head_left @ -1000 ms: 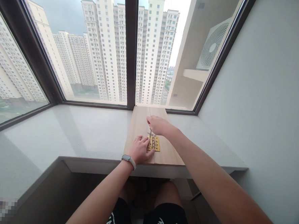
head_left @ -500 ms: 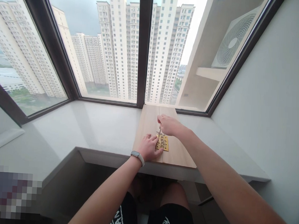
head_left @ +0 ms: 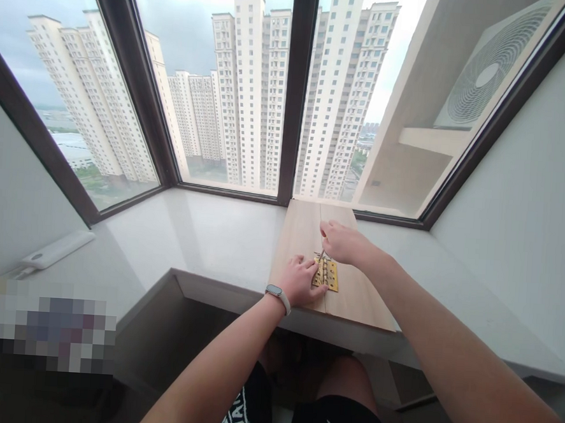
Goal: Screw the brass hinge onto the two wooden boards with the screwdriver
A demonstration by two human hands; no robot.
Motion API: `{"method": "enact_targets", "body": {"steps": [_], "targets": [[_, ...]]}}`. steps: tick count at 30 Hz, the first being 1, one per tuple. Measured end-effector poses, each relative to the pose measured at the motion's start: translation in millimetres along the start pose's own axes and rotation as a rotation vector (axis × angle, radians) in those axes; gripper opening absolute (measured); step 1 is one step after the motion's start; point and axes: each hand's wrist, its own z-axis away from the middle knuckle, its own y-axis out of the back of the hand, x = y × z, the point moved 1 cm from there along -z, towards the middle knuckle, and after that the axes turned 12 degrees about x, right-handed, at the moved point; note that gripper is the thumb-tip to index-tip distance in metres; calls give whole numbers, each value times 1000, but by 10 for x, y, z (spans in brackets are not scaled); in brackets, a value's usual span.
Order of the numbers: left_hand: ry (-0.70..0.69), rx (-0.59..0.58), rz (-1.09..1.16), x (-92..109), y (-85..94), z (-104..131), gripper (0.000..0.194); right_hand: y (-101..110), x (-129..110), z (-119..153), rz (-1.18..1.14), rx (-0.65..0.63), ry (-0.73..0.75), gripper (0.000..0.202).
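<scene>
A gold butterfly hinge (head_left: pixel 332 278) lies unfolded over the seam between two pale wooden boards (head_left: pixel 305 229). My left hand (head_left: pixel 300 281), a light-banded watch on its wrist, lies across the left leaf with fingers and thumb spread, pressing it against the wood. Closed in a fist above the hinge's far end, my right hand (head_left: pixel 342 242) holds what looks like a screwdriver (head_left: pixel 322 256). Only its thin metal shaft shows, tilted down to the left leaf; the handle is hidden in the fist. Small dark slivers, perhaps screws, lie by the hinge's far edge.
The boards rest on a white window ledge (head_left: pixel 228 234) and reach its front edge. Dark-framed windows rise behind, with a white wall (head_left: pixel 517 207) at right. A white, long device (head_left: pixel 60 249) lies at far left, near a blurred-out patch. My knees are below the ledge.
The view has swung left, so everything sits further right. The shaft leans more now, and my right fist is slightly lower towards the hinge. My left hand stays on the hinge.
</scene>
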Motion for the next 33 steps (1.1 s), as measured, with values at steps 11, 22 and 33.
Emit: {"method": "enact_targets", "body": {"steps": [11, 22, 33], "targets": [[-3, -29, -17, 4, 46, 1, 63, 17, 4, 13, 30, -1, 4, 15], [-9, -23, -10, -7, 47, -8, 62, -81, 68, 0, 41, 27, 20, 19], [-16, -8, -5, -5, 26, 2, 60, -53, 67, 4, -26, 20, 41, 13]]}}
